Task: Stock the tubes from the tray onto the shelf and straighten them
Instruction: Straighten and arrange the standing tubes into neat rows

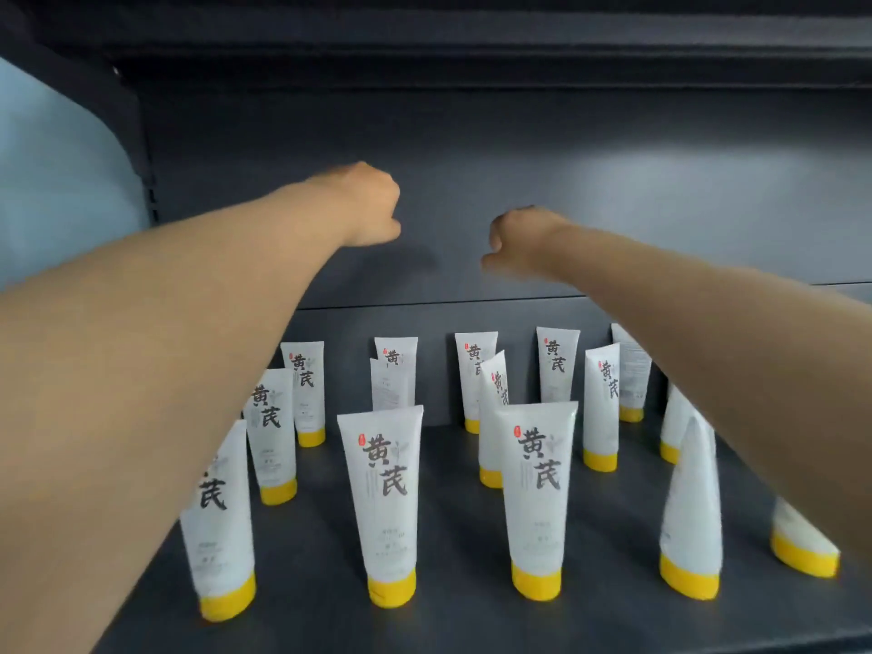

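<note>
Left hand [363, 205] was curled into a fist up near the back panel [613, 205], and the right hand [524, 243] was the same. As far as I could see from the head cam, neither was holding anything, though both were a bit blurred. The tubes [382, 502] were standing cap-down on the shelf [448, 620] in rough rows, well below both fists. No tray in view.

What worried me was the forearms. Both hung right over the outer tubes, and the left one hid part of the front-left tube [222, 521]. They're tall tubes on small yellow caps, so I figured one dropped elbow would tip one into its neighbours. The far-right tube [802, 545] was already leaning. The edge-on tube [693, 512] and the back-facing one [391, 389] wanted turning, and twisting in that crowd could clip whatever's beside them.

The shelf was dark grey and matte, looked flat. Upper shelf [424, 40] close overhead, pale wall [47, 181] off to the left.
</note>
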Available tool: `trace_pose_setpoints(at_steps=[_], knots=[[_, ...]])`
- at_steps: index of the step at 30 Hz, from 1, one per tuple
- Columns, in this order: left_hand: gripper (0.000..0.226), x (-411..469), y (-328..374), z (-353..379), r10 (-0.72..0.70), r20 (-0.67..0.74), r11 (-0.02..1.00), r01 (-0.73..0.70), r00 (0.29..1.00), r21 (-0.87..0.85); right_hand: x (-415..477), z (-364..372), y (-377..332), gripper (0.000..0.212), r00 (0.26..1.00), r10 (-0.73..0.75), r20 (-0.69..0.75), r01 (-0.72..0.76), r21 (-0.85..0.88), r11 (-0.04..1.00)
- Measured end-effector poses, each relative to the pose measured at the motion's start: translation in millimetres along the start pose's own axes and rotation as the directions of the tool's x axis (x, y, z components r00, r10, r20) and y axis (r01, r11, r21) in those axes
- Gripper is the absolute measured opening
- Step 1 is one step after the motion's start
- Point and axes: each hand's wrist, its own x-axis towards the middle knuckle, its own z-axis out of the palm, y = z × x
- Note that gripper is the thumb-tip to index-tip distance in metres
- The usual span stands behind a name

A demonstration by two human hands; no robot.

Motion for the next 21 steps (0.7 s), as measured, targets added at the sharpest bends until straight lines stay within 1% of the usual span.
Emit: trace_pose_setpoints(at_steps=[2,5,12,16,21], knots=[[0.027,-23,6,-20,-0.055,0.005,0.999,0.055,0.998,0.0,-20,-12,3,0.036,0.999,0.001,-0.04,0.0,0.021,1.0],[0.026,-56,15,-48,-0.096,0.014,0.995,0.096,0.995,-0.004,-51,-31,8,0.036,0.997,-0.001,-0.073,0.003,0.028,1.0],[0.031,-125,35,-96,-0.157,-0.005,0.986,0.156,0.988,-0.062,-106,-67,16,0.047,0.998,-0.036,-0.042,0.041,0.109,0.993],[0.03,-142,45,-106,-0.166,-0.023,0.983,0.164,0.986,-0.084,-125,-83,19,0.052,0.998,-0.039,-0.042,0.044,0.143,0.989],[0.031,-139,50,-98,-0.227,-0.041,0.963,0.218,0.973,-0.156,-130,-85,17,0.053,0.997,-0.075,-0.023,0.078,0.144,0.987]])
